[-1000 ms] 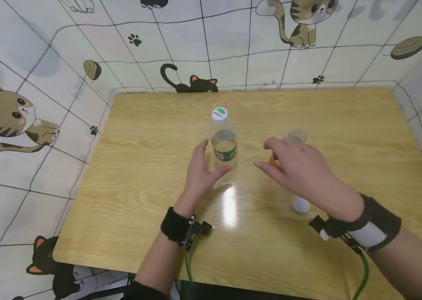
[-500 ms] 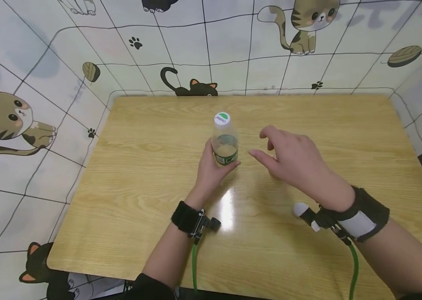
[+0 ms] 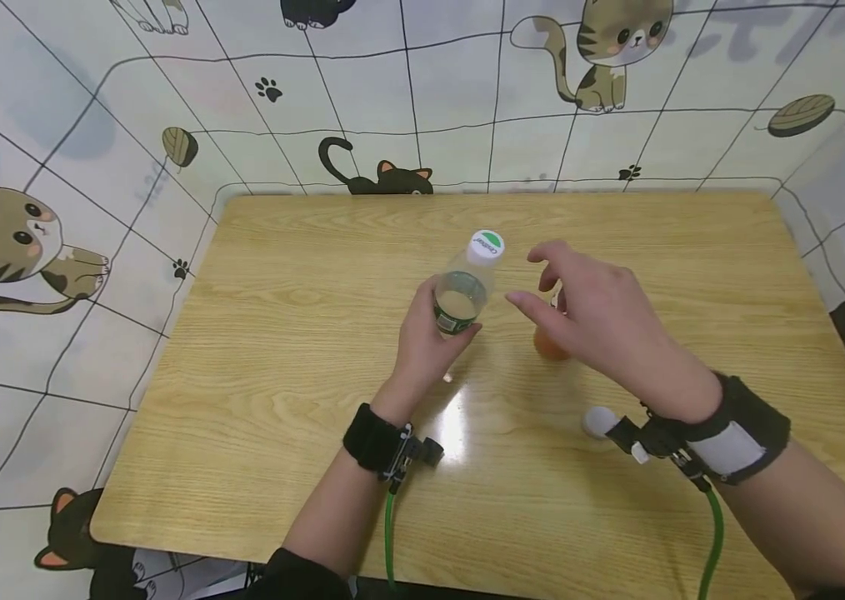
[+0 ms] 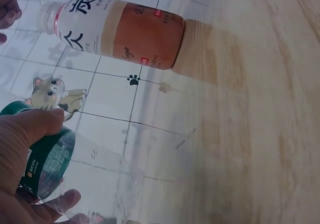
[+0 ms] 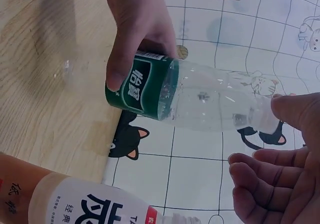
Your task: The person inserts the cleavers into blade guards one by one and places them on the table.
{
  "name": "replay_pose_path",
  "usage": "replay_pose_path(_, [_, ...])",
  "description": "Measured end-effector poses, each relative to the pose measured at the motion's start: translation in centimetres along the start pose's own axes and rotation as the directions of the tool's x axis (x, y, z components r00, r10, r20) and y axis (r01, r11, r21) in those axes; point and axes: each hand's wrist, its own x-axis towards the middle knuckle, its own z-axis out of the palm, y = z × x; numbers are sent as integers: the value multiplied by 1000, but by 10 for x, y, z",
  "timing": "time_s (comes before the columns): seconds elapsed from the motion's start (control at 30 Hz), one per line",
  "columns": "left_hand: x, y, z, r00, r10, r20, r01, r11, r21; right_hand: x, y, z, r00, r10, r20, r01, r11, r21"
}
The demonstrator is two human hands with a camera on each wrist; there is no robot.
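My left hand [image 3: 422, 350] grips a clear plastic water bottle [image 3: 460, 292] round its green label, thumb on the near side. The bottle leans to the right, its white cap [image 3: 486, 245] still on top. In the right wrist view the bottle looks nearly empty. My right hand [image 3: 606, 325] hovers to the right of it with fingers loosely bent and nothing in them; its thumb overlaps the cap in the right wrist view. Partly hidden under that hand stands a bottle of brown milk tea [image 4: 145, 36] with a white label and a bare, uncapped neck [image 4: 46, 18].
A loose white cap [image 3: 599, 422] lies on the wooden table [image 3: 280, 417], close to the right wrist's camera. Tiled walls [image 3: 452, 92] with cat drawings border the table at the back and sides. Green cables [image 3: 715, 533] run from both wrist straps.
My left hand has moved right and closed round the water bottle, whose top now tilts to the right. My right hand has shifted only slightly, beside the milk tea bottle.
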Motion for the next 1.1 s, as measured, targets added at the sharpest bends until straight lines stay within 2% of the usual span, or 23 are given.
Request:
replay_pose_path(0.13, [-2,13,-3,996,90,-17,-86,986,144,-6,3,-4,999,11,-41,-9,999,40])
replay_pose_path(0.27, [-8,23,-5,984,170,-57,-146,944,295,-15,7,-10,998,53,-31,-50,995,87])
replay_pose_path(0.43, [-17,30,-7,951,283,-122,-207,880,428,-25,12,-13,996,93,-13,-90,989,120])
replay_pose_path(0.53, [-22,34,-8,931,335,-143,-235,852,467,-29,14,-10,995,90,-46,-82,986,144])
replay_pose_path(0.63, [-27,38,-10,917,370,-148,-258,834,488,-32,16,-7,993,90,-81,-75,982,174])
replay_pose_path(0.77, [-32,42,-10,919,372,-130,-268,830,489,-36,19,-4,991,93,-95,-74,979,191])
replay_pose_path(0.97, [-36,48,-11,941,326,-88,-260,866,426,-42,25,-3,993,56,-107,-35,981,188])
replay_pose_path(1.1, [-37,50,-13,949,309,-58,-264,885,384,-46,30,-2,991,24,-129,2,981,194])
